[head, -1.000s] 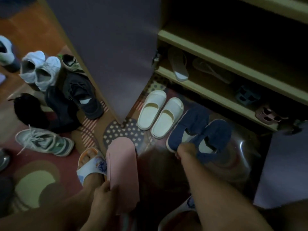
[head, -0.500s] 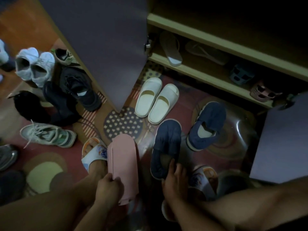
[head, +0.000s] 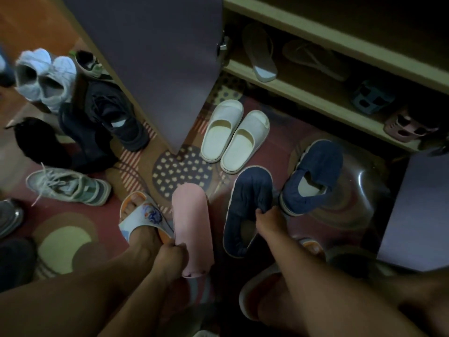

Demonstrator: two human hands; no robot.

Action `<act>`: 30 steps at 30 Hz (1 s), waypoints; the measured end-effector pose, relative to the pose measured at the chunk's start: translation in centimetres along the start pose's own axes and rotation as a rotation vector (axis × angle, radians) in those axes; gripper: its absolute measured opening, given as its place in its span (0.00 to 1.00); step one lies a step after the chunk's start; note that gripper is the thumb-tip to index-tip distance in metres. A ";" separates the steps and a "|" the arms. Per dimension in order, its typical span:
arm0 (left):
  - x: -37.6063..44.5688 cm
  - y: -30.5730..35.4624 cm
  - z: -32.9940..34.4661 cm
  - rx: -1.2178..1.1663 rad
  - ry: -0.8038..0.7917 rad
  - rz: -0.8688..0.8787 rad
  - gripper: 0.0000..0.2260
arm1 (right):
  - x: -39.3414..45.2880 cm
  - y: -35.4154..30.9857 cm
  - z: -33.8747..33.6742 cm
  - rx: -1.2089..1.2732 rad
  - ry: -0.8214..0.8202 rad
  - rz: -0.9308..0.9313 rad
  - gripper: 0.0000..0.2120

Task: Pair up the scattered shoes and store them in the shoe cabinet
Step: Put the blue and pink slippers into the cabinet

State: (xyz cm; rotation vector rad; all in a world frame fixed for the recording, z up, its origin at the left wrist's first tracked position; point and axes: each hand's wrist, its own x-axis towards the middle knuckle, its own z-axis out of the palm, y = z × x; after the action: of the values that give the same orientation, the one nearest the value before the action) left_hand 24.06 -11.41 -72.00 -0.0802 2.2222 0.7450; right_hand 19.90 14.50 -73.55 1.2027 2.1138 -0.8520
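Head view looks down at a patterned red floor mat (head: 303,132) in front of an open wooden shoe cabinet (head: 315,98). The left hand (head: 173,257) grips the heel end of a flat pink slipper (head: 192,224), fingers curled round its edge, sole side up, just beside the person's left foot in a printed white slide sandal (head: 143,217). The right hand (head: 269,220) pinches the collar of a navy blue fabric slipper (head: 247,205), whose toe points towards the cabinet. Its mate, a second navy blue fabric slipper (head: 315,176), lies just beside it on the right, nearly touching the right hand. A pair of cream rubber slides (head: 233,135) sits side by side between the navy slippers and the cabinet's bottom edge.

On the lowest cabinet shelf lie a grey flip-flop with a pale heel (head: 261,54), a dark flip-flop (head: 315,59), a dark teal clog (head: 371,98) and a pink clog (head: 405,125), all dim. The grey cabinet door (head: 150,57) stands open and hides part of the mat behind it. Left of the door, white sneakers (head: 46,79), black shoes (head: 97,125) and a pale green laced sneaker (head: 68,186) lie scattered; some at the left edge are cut off and blurred. Light is poor, and no brand or writing can be read
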 end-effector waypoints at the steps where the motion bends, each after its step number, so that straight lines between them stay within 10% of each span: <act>1: -0.1 -0.1 -0.6 -0.180 -0.003 -0.154 0.14 | 0.3 -0.6 -1.0 -0.102 -0.054 0.009 0.23; 8: 0.6 -0.4 -0.5 -0.411 0.149 -0.434 0.14 | -3.6 -6.4 -13.0 -0.452 -0.043 -0.155 0.18; 14: -3.0 4.7 -1.4 -0.403 0.075 -0.379 0.19 | -11.9 -9.9 -22.2 -0.071 -0.037 -0.427 0.20; 21: -8.5 19.6 -9.6 -0.552 0.593 0.023 0.23 | -16.8 -8.4 -20.2 0.161 -0.109 -0.542 0.13; 30: -12.9 19.0 -12.8 -0.609 0.107 -0.109 0.33 | -18.2 -8.7 -17.2 0.226 -0.287 -0.672 0.08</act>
State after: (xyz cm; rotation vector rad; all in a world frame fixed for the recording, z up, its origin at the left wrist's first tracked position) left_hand 19.25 -4.77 -47.01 -0.5451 1.9939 1.3544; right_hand 17.63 14.33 -47.12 0.3987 2.2291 -1.4846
